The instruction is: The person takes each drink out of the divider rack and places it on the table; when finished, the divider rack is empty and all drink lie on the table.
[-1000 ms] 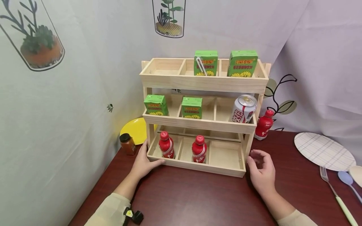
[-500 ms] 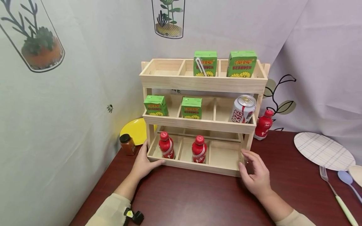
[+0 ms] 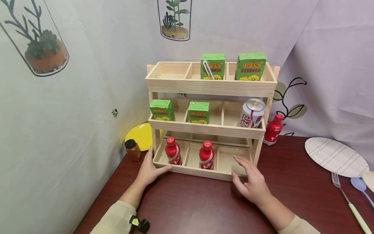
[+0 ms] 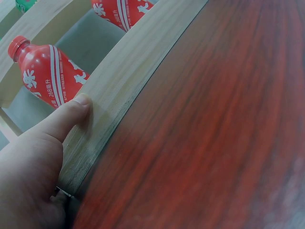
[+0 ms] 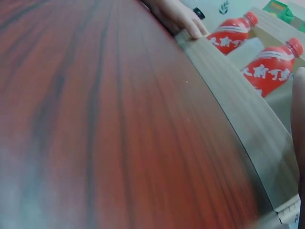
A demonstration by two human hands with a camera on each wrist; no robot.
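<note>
A three-tier wooden rack (image 3: 210,87) stands on the table. My left hand (image 3: 148,170) holds its lower left corner, thumb against the front board and fingers along the side. One red bottle (image 3: 173,153) stands in the bottom tier's left compartment, close to that thumb; another red bottle (image 3: 206,157) occupies the middle one. My right hand (image 3: 253,185), fingers spread and gripping nothing, hovers at the front of the bottom right compartment. In the right wrist view only a sliver of it shows at the edge. Whether it touches the front board, I cannot tell.
Higher tiers carry green drink cartons (image 3: 198,113) and a white can (image 3: 252,113). Left of the rack are a spice jar (image 3: 133,151) and yellow plate (image 3: 142,136). To the right lie a third red bottle (image 3: 273,130), checked placemat (image 3: 336,156), fork (image 3: 340,188) and blue spoon (image 3: 358,184).
My right hand has moved left, from beside the rack's right end to the front of the bottom right compartment. The left hand stays at its corner.
</note>
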